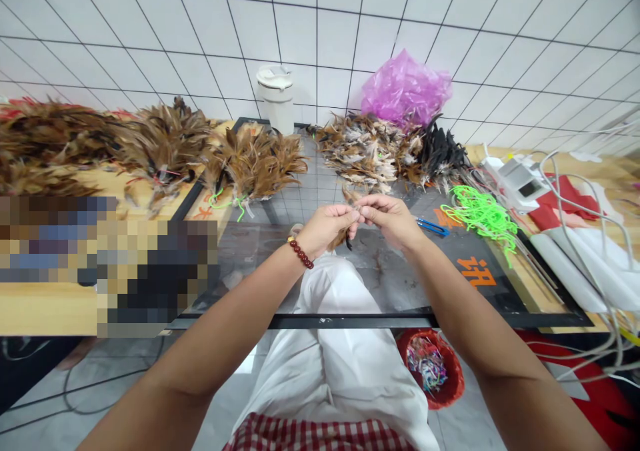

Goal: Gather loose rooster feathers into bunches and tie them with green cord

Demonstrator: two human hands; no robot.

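Feathers (345,240), one small bunch, mostly hidden, were pinched between fingers of left hand (325,230) and right hand (391,219); one scissors (433,226) lay nearby.

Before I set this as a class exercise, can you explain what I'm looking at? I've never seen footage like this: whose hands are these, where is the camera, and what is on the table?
There is no machine here. A person wears one camera on the head, looking forward and down, so the two arms reaching in from below are that person's own. The left hand, with a red bead bracelet, and the right hand meet over a glass-topped table. The fingers of both pinch a small bunch of feathers. Behind them lie feather piles, a white lidded cup, a pink bag, green cords and blue scissors.
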